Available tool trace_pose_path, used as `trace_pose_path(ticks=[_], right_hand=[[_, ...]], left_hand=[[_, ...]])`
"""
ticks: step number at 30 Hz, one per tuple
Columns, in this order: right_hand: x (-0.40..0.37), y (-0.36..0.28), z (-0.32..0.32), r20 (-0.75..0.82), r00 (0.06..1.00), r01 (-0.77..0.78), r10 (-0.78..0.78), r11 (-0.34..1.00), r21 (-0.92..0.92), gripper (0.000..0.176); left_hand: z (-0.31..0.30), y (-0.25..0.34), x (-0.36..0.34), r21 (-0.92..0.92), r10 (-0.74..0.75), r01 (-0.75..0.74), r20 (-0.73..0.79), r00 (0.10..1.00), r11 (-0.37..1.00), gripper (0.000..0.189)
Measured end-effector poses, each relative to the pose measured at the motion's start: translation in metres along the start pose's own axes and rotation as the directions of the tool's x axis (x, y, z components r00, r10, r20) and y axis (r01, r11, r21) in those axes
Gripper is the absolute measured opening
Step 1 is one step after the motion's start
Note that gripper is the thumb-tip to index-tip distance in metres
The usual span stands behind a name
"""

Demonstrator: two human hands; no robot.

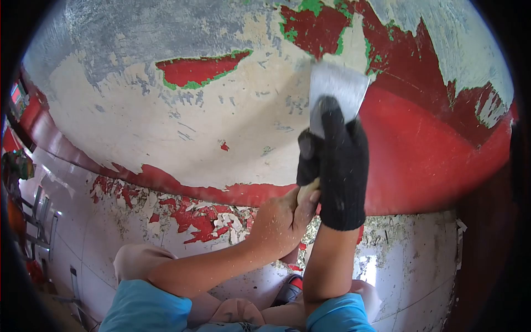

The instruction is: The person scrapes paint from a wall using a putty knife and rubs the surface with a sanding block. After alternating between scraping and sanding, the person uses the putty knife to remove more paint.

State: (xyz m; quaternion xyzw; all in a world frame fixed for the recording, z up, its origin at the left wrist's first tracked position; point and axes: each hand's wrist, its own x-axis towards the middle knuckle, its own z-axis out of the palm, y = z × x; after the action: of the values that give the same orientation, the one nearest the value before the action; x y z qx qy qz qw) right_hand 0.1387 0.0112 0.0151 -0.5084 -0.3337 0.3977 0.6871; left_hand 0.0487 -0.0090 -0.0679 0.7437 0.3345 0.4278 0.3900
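A wide metal scraper (345,88) lies with its blade against the curved surface, at the edge of a patch of red. My right hand (337,166), in a black knit glove, is wrapped round the scraper, with one finger stretched along the blade. Just below it, my bare left hand (290,213) is closed round the lower end of the scraper's handle. The surface carries a cream and grey coating (221,127), with red (415,144) showing on the right and green along the broken edges.
Red and cream flakes (199,221) litter the tiled floor (94,243) under the surface's lower edge. Metal frame legs (41,227) stand at the far left. A shoe (289,289) shows between my knees. A dark red panel (481,249) is at the right.
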Motion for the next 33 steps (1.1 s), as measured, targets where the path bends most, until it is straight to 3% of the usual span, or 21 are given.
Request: trace_pose_path(ticks=[1,3,5,6,8,11,13,15,18,22,25,33], right_hand=[[0.000,0.003,-0.001,-0.015,0.998,-0.065,0.065,0.998,-0.005,0.038],[0.001,0.004,0.001,-0.076,0.995,-0.064,0.063,0.998,-0.009,0.038],[0.000,-0.001,-0.001,0.007,0.999,-0.034,0.034,0.999,0.027,0.039],[0.000,-0.001,-0.001,-0.003,0.999,-0.052,0.052,0.998,0.025,0.039],[0.005,-0.003,0.002,0.047,0.997,0.065,-0.068,0.996,0.062,0.032],[0.004,-0.021,0.014,0.055,0.996,0.067,-0.069,0.996,0.052,0.034],[0.005,-0.014,0.008,0.077,0.995,0.060,-0.062,0.998,0.027,0.036],[-0.001,0.000,0.001,0.024,0.997,-0.068,0.069,0.998,-0.005,0.035],[-0.003,0.012,0.001,0.011,0.998,-0.067,0.066,0.993,0.098,0.035],[-0.004,0.015,-0.003,0.055,0.997,-0.057,0.052,0.993,0.099,0.034],[-0.001,0.009,0.003,0.050,0.998,-0.027,0.022,0.996,0.091,0.033],[0.001,0.007,0.008,0.015,1.000,-0.022,0.020,0.988,0.151,0.032]], left_hand=[[-0.002,0.000,0.000,-0.003,0.010,-0.010,-0.003,1.000,1.000,0.040],[-0.007,0.002,0.000,-0.080,-0.102,0.110,0.097,0.990,0.991,0.041],[-0.007,0.001,0.002,-0.054,-0.133,0.141,0.121,0.984,0.989,0.042],[-0.007,0.001,0.002,-0.073,-0.095,0.101,0.088,0.992,0.992,0.043],[-0.017,0.007,0.007,-0.033,-0.060,0.062,0.062,0.996,0.998,0.043],[-0.031,0.026,0.018,-0.091,-0.156,0.163,0.073,0.985,0.982,0.041],[-0.018,0.012,0.010,-0.056,-0.159,0.164,0.085,0.984,0.985,0.039],[-0.006,0.004,-0.003,-0.040,-0.080,0.081,0.017,0.997,0.996,0.039],[-0.006,-0.007,-0.009,-0.023,-0.060,0.061,0.040,0.997,0.998,0.040],[-0.012,-0.004,-0.011,-0.003,-0.154,0.156,0.124,0.980,0.988,0.042],[-0.022,0.004,-0.002,0.045,-0.105,0.101,0.093,0.990,0.994,0.044],[-0.026,0.008,0.001,0.059,-0.165,0.158,0.150,0.975,0.986,0.044]])
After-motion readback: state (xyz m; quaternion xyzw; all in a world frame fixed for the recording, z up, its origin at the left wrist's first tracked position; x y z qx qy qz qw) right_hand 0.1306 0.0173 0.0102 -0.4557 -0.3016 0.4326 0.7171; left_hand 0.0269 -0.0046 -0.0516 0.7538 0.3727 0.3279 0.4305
